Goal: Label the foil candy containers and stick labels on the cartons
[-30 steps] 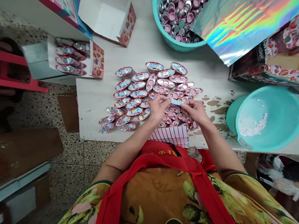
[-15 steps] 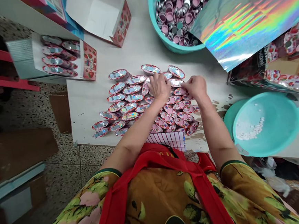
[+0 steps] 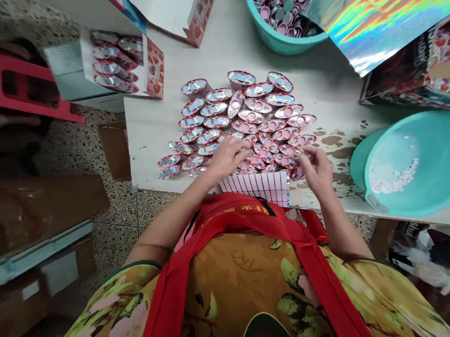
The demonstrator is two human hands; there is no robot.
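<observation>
Many small foil packs (image 3: 214,109) with red-and-pink printed rims stand close together in rows on the white table, oval ends up. Those on the left show silvery ends; many on the right show a pink round piece (image 3: 272,126) inside. My left hand (image 3: 230,156) is over the front middle packs, fingers stretched out, with nothing visible in it. At the front right edge of the group is my right hand (image 3: 319,170), thumb and fingers slightly apart beside the packs, holding nothing I can see. A white sheet with dark stripes (image 3: 257,186) lies at the table's front edge.
A teal basin (image 3: 289,43) of pink and silver round caps stands at the back, partly under a shiny rainbow sheet (image 3: 384,15). A tilted teal tub (image 3: 426,199) with small white bits is at right. Strawberry-printed boxes (image 3: 155,70) stand at left.
Both hands have come back toward me from the rear middle packs to the front ones. The view has shifted, and the rear packs are uncovered.
</observation>
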